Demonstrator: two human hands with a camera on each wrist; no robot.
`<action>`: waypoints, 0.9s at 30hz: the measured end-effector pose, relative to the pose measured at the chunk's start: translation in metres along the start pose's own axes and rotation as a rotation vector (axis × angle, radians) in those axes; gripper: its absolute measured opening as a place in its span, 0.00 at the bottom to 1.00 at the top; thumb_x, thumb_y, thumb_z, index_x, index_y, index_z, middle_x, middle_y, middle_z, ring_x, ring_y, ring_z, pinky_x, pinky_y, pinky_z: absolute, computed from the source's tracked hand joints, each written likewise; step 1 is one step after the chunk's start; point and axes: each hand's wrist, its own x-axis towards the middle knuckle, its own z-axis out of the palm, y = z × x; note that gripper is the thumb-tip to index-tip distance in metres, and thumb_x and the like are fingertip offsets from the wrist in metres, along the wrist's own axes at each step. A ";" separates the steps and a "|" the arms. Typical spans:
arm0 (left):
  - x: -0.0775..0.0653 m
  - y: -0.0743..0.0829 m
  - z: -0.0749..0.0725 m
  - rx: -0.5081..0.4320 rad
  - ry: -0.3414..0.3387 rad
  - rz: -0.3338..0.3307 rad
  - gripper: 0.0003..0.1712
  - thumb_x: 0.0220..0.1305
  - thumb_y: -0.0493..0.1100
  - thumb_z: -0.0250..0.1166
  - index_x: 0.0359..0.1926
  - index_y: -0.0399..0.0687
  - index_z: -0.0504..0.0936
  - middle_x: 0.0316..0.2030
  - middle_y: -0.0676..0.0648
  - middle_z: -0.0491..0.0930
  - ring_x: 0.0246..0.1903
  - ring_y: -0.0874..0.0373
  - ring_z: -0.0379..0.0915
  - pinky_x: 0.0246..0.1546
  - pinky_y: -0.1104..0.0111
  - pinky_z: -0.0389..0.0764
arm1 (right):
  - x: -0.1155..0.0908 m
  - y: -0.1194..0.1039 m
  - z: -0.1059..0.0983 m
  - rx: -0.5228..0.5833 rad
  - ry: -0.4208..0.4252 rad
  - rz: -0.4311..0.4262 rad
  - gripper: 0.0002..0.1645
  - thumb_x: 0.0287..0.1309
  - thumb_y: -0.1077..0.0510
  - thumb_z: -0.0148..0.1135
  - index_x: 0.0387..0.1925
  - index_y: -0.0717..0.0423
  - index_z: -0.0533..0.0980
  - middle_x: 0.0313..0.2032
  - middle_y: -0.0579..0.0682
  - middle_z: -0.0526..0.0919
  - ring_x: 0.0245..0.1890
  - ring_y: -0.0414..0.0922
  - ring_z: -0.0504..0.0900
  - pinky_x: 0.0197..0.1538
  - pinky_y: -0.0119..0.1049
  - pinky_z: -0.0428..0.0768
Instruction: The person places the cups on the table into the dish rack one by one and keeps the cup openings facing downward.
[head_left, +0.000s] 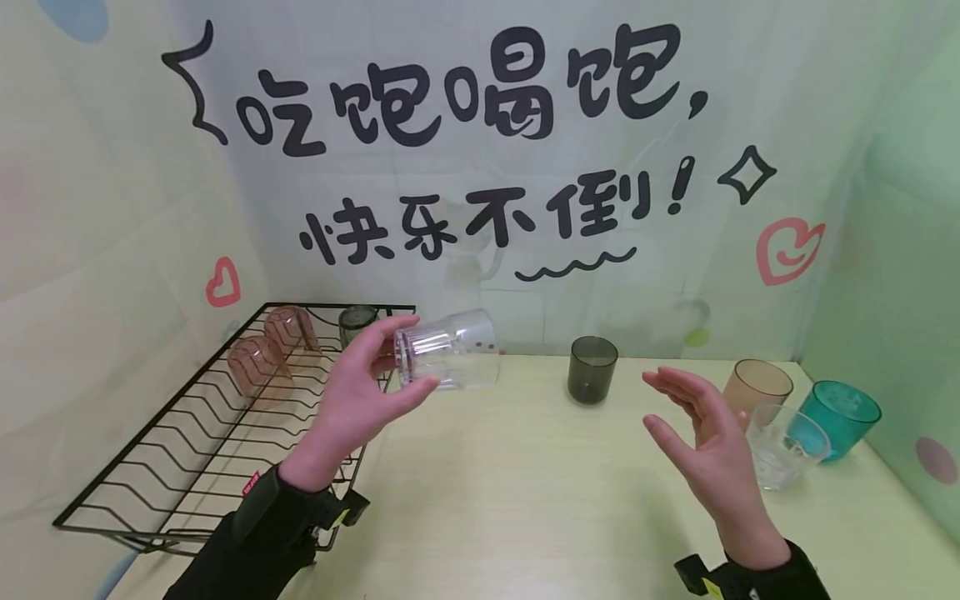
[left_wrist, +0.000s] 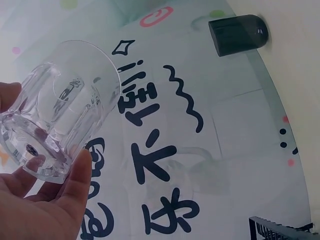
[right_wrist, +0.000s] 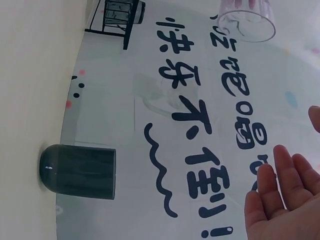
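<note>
My left hand (head_left: 358, 392) grips a clear glass (head_left: 457, 350) by its thick base, thumb on one side and fingers on the other. The glass lies tilted sideways in the air, its mouth toward the right. In the left wrist view the fingers curl round the fluted base of the glass (left_wrist: 60, 110). My right hand (head_left: 708, 454) is raised over the right side of the table with fingers extended and nothing in it. A dark grey cup (head_left: 592, 371) stands upright on the table between the two hands, toward the back.
A black wire rack (head_left: 187, 433) at left holds two pink glasses (head_left: 257, 362) and a dark glass (head_left: 357, 321). On the right of the pale table (head_left: 510, 500) stand an amber cup (head_left: 759, 383), a teal cup (head_left: 843, 417) and another clear glass (head_left: 780, 450). A printed cloth hangs behind.
</note>
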 end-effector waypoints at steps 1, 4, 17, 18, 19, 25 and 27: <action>0.000 -0.001 -0.002 0.007 0.000 -0.006 0.40 0.51 0.31 0.75 0.65 0.41 0.71 0.58 0.41 0.74 0.49 0.47 0.78 0.51 0.68 0.80 | 0.000 0.001 -0.001 -0.005 -0.002 -0.001 0.33 0.54 0.80 0.62 0.62 0.68 0.69 0.56 0.45 0.79 0.58 0.39 0.74 0.64 0.25 0.65; 0.000 -0.002 -0.007 0.017 0.004 -0.022 0.40 0.51 0.31 0.75 0.65 0.41 0.71 0.57 0.41 0.74 0.49 0.47 0.78 0.51 0.68 0.80 | -0.001 0.004 -0.003 -0.022 -0.005 -0.011 0.33 0.53 0.80 0.63 0.62 0.68 0.69 0.55 0.43 0.80 0.58 0.38 0.74 0.63 0.25 0.65; 0.001 -0.009 -0.022 0.085 0.037 -0.053 0.39 0.51 0.32 0.75 0.65 0.41 0.71 0.53 0.40 0.75 0.48 0.47 0.77 0.49 0.69 0.80 | -0.007 0.018 -0.017 -0.065 -0.010 -0.011 0.34 0.52 0.81 0.63 0.62 0.68 0.69 0.54 0.40 0.80 0.57 0.36 0.74 0.62 0.24 0.66; 0.001 -0.010 -0.024 0.092 0.039 -0.063 0.39 0.52 0.32 0.75 0.65 0.42 0.71 0.53 0.40 0.75 0.48 0.47 0.77 0.49 0.71 0.80 | -0.008 0.019 -0.017 -0.073 -0.011 -0.009 0.34 0.52 0.80 0.63 0.62 0.68 0.69 0.54 0.40 0.80 0.57 0.36 0.73 0.62 0.24 0.66; 0.000 -0.011 -0.025 0.097 0.041 -0.070 0.39 0.52 0.32 0.75 0.65 0.42 0.71 0.53 0.40 0.75 0.47 0.47 0.77 0.48 0.73 0.80 | -0.008 0.019 -0.018 -0.076 -0.011 -0.008 0.34 0.52 0.80 0.63 0.62 0.68 0.69 0.54 0.40 0.80 0.57 0.36 0.73 0.62 0.24 0.66; -0.001 -0.016 -0.036 0.100 0.056 -0.097 0.38 0.54 0.35 0.75 0.66 0.43 0.71 0.54 0.40 0.74 0.47 0.46 0.76 0.45 0.80 0.77 | -0.011 0.024 -0.022 -0.096 -0.013 -0.003 0.34 0.53 0.80 0.63 0.62 0.67 0.69 0.54 0.40 0.80 0.57 0.35 0.73 0.61 0.23 0.65; -0.001 -0.017 -0.039 0.110 0.056 -0.115 0.39 0.55 0.37 0.75 0.67 0.44 0.70 0.55 0.40 0.74 0.48 0.45 0.76 0.45 0.77 0.78 | -0.011 0.025 -0.024 -0.103 -0.016 0.000 0.34 0.53 0.80 0.63 0.62 0.66 0.70 0.54 0.39 0.80 0.57 0.35 0.73 0.61 0.23 0.65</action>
